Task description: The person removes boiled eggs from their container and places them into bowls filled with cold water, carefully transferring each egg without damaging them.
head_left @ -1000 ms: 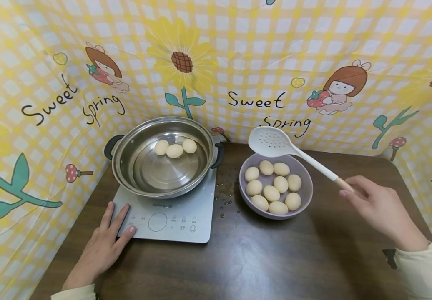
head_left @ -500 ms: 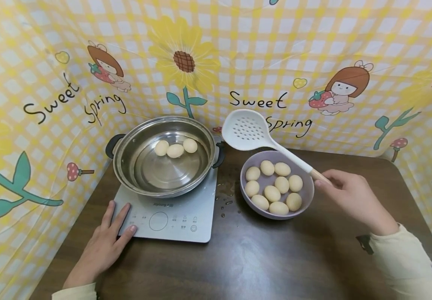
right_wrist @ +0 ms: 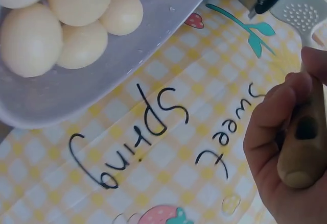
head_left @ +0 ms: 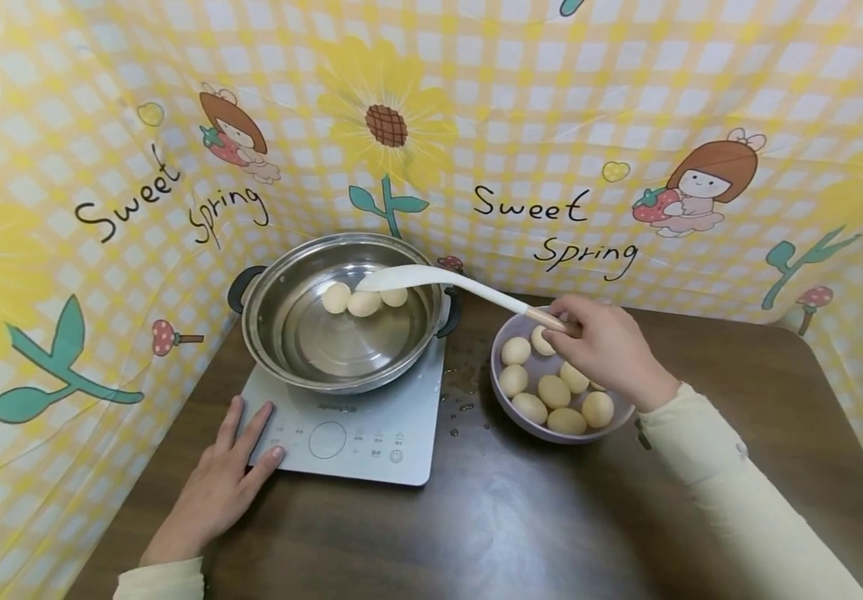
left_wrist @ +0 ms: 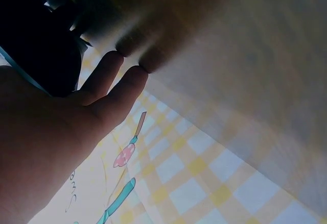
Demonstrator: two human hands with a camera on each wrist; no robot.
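Note:
My right hand (head_left: 611, 346) grips the wooden handle of a white slotted spoon (head_left: 431, 277), above the purple bowl. The spoon's head is tilted edge-on over the steel pot (head_left: 341, 350), in front of part of the eggs (head_left: 364, 305) there; whether it touches them I cannot tell. In the right wrist view, curled fingers (right_wrist: 271, 106) wrap the handle (right_wrist: 301, 163). My left hand (head_left: 214, 487) rests at the left edge of the white induction cooker (head_left: 319, 465), fingers extended. Several eggs (head_left: 554, 391) lie in the purple bowl (head_left: 512, 419), partly hidden by my right hand.
The pot has black side handles (head_left: 246, 287) and stands on the cooker. Water drops (head_left: 465, 407) lie on the dark wooden table (head_left: 446, 533) between cooker and bowl. A yellow checked cloth (head_left: 521, 108) rises behind and at both sides.
My right hand has moved left with the slotted spoon, from above the bowl's right side to over the bowl. The spoon's head has come down over the pot and turned edge-on. My left hand stays at the cooker.

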